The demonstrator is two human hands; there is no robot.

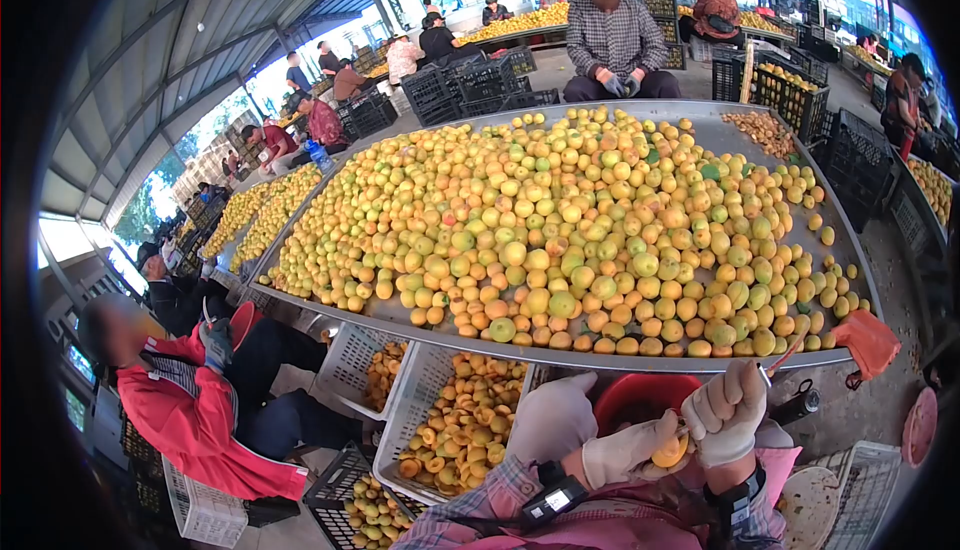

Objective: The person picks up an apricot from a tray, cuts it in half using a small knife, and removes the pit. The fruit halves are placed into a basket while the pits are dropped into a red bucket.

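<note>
My left hand (632, 450), in a pale glove, is closed on a yellow-orange fruit (669, 451) in front of my lap. Close beside it, my right hand (727, 412), also gloved, is closed around a thin tool (768, 374) whose metal end shows above the fist. A red bucket (640, 390) sits just behind my hands, partly hidden by them. Beyond it, a large metal table (822, 358) bears a wide heap of yellow and orange fruits (540, 220).
White crates (386, 465) of halved fruit stand left of my lap, above a black crate (325, 490) of whole fruits. A person in a red jacket (200, 420) sits at left; another person (617, 40) sits across the table. An orange bag (866, 342) hangs at the right corner.
</note>
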